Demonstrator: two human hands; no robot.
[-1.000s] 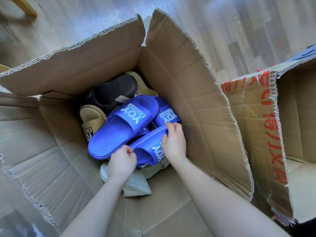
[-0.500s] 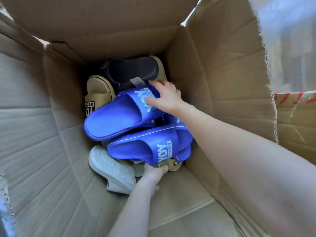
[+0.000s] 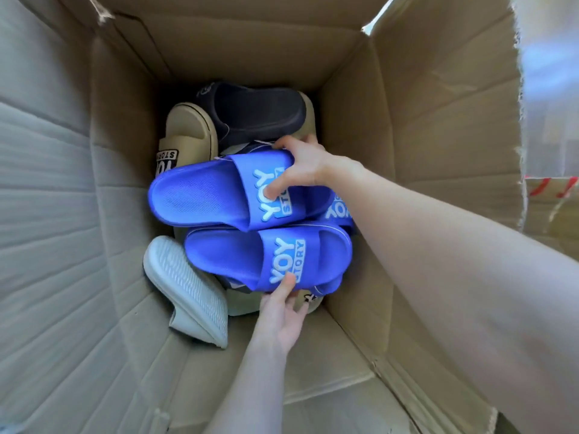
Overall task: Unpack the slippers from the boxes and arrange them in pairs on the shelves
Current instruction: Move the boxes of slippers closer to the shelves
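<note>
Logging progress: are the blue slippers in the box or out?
In. The upper blue slipper, gripped by the right hand, and lower blue slipper, gripped by the left hand, lie inside the cardboard box.

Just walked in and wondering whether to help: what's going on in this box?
A person reaches into the cardboard box with both hands. The right hand grips the strap of the upper blue slipper; the left hand holds the strap of the lower blue slipper. Both are inside the box, with a black slipper, a beige slipper and a pale slipper around them.
</note>
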